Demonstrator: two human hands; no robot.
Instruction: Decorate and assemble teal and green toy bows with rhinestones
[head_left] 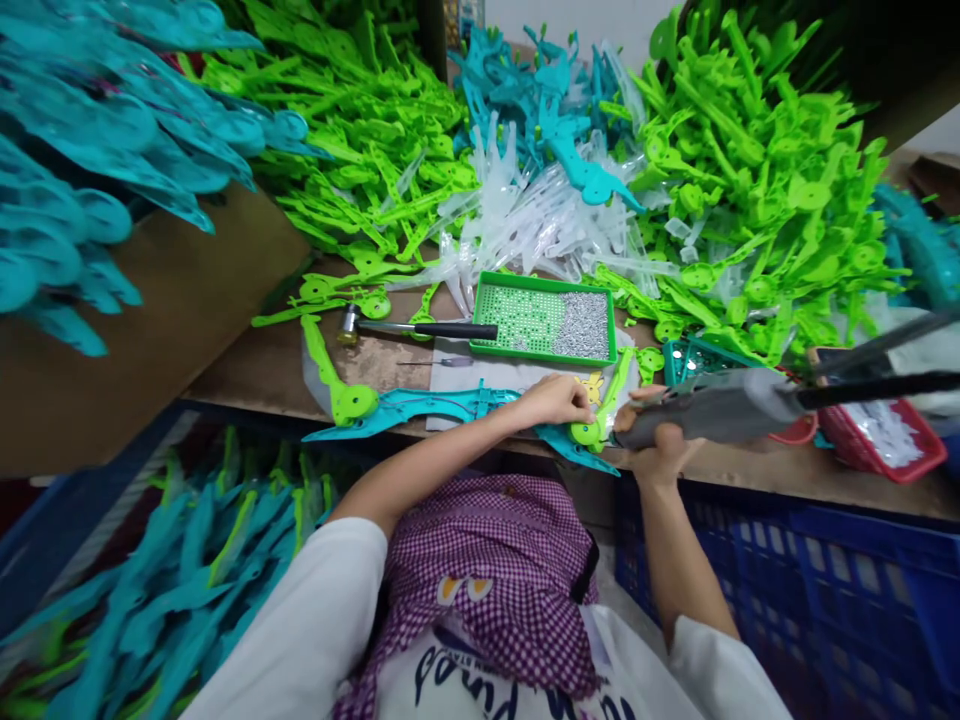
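Note:
A long blue plastic piece, shaped like a toy bow (420, 403), lies along the bench's front edge. Green arms (352, 402) are fitted at its left end, with another green arm (592, 433) at its right end. My left hand (556, 400) rests across the blue piece, fingers pinched together at the right arm's round base; what is between the fingertips is hidden. In my right hand (664, 455) is a grey electric screwdriver (709, 408), lying nearly level with its tip end toward that round base. The tip itself cannot be made out.
A green tray (487, 350) of small screws sits behind the blue piece, a hammer (420, 328) across its corner. Green, blue and clear parts (540, 220) are heaped behind. Red baskets (907, 468) stand right. Below are finished-looking pieces (202, 560) and a blue crate (817, 600).

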